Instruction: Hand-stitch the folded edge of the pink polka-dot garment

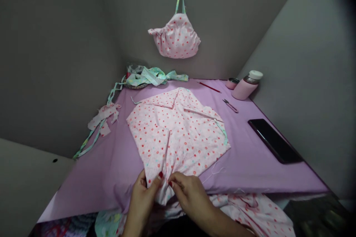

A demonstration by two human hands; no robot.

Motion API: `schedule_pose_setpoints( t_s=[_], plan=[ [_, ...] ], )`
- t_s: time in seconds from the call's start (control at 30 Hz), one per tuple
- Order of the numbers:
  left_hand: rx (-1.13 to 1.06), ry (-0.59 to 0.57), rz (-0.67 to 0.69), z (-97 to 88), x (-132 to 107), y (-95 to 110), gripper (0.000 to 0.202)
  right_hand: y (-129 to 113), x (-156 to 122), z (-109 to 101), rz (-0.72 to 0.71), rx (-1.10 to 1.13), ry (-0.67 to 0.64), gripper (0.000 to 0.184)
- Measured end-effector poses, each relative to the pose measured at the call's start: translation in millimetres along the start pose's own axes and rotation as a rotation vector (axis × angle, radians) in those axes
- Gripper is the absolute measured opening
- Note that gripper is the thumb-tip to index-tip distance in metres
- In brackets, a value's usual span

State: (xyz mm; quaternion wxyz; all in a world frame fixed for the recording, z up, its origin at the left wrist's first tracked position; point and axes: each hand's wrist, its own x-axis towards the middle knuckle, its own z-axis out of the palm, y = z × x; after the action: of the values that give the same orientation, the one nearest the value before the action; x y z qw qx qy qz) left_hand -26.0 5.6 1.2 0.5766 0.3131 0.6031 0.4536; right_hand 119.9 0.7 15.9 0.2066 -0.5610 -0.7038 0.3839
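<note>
A pink fabric piece with red dots lies folded on the purple table cover. My left hand pinches its near corner between thumb and fingers. My right hand pinches the same corner from the right, fingertips almost meeting the left hand's. Both hands are closed on the cloth at the table's front edge. A loose white thread trails from the fabric's right side.
A finished pink dotted bag hangs on the wall. Mint fabric strips and scraps lie at back left. A red pencil, thread snips, a pink flask and a black phone sit to the right.
</note>
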Motion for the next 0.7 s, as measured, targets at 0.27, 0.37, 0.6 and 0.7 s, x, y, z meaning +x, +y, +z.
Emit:
schedule_pose_setpoints(
  t_s=[0.27,0.37,0.6,0.7],
  plan=[
    [-0.145,-0.033,-0.097,4.3,-4.7,4.3,0.036,7.3,-1.8,3.3,-0.028,0.1,0.038,0.022],
    [-0.163,-0.027,-0.092,5.2,-4.1,4.4,0.036,7.8,-1.1,4.0,-0.028,0.117,0.04,0.023],
    [-0.232,-0.051,-0.081,6.0,-0.7,2.0,0.041,5.5,2.3,2.6,-0.009,0.142,0.016,0.024],
    [-0.222,-0.052,-0.079,7.1,-0.8,3.5,0.041,3.9,2.2,1.7,0.001,0.109,0.012,0.021]
  ],
)
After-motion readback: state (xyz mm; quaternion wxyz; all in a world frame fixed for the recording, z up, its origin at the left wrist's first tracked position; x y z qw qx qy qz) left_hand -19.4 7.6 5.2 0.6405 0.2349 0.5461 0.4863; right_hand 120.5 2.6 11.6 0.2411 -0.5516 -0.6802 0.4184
